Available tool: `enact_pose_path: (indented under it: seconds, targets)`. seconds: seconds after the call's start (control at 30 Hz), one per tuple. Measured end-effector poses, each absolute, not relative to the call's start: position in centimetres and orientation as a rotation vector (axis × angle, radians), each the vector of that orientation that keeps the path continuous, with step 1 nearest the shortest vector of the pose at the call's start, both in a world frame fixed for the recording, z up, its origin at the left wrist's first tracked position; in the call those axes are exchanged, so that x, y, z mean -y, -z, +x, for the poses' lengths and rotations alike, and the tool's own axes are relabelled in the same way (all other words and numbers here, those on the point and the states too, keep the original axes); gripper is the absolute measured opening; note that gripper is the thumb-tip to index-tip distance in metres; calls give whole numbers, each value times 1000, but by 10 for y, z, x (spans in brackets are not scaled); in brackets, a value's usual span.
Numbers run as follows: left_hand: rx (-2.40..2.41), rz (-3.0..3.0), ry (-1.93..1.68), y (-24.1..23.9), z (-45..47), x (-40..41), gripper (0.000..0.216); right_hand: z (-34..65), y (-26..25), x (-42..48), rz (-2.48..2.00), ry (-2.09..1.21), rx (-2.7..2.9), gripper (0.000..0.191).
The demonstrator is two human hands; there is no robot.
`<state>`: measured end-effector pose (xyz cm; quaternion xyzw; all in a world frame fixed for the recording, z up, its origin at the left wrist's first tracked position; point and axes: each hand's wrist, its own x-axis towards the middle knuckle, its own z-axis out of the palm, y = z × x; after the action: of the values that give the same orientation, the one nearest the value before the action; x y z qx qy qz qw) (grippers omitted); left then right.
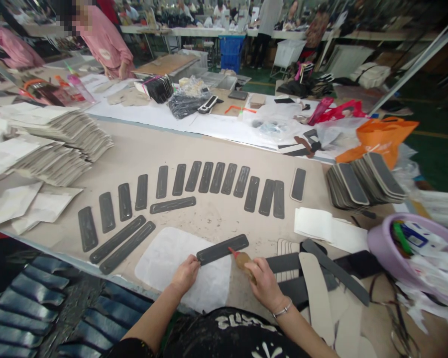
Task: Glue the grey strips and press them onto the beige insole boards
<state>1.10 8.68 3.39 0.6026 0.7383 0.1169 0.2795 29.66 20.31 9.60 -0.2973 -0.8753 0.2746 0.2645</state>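
Observation:
A dark grey strip (221, 250) with rounded ends lies tilted over a white sheet (164, 253) in front of me. My left hand (186, 274) is closed, pinching the strip's left end. In my right hand (264, 283) is a glue bottle (243, 262) with a red nozzle, its tip at the strip's right part. Beyond, several similar grey strips (208, 177) form an arc, with shiny lines on their faces. Two longer strips (127, 247) lie side by side to the left, and another strip (172, 205) lies nearly level above the sheet.
Stacks of pale pieces (59, 134) stand at the left. On the right are stacked grey-faced pieces (349, 184), a purple basin (381, 238), loose beige and dark pieces (315, 293) and an orange bag (388, 136). A person in pink (104, 40) stands at the far table.

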Motion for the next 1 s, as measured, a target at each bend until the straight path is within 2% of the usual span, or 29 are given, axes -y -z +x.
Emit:
enact_pose_path:
  seconds: [0.23,0.37,0.53,1.0]
  targets:
    - [-2006,1550,-200,-39,13,-91,23,254,-86,-194,-596,-840,2439,35]
    - [-2025,1544,-236,-39,14,-91,24,282,-81,-209,-753,-778,2399,42]
    - [-2055,1525,-270,-35,17,-88,24,322,-87,-232,-990,-658,2281,28]
    - [-2120,1480,-90,-43,26,-94,23,326,-82,-239,-1028,-612,2289,23]
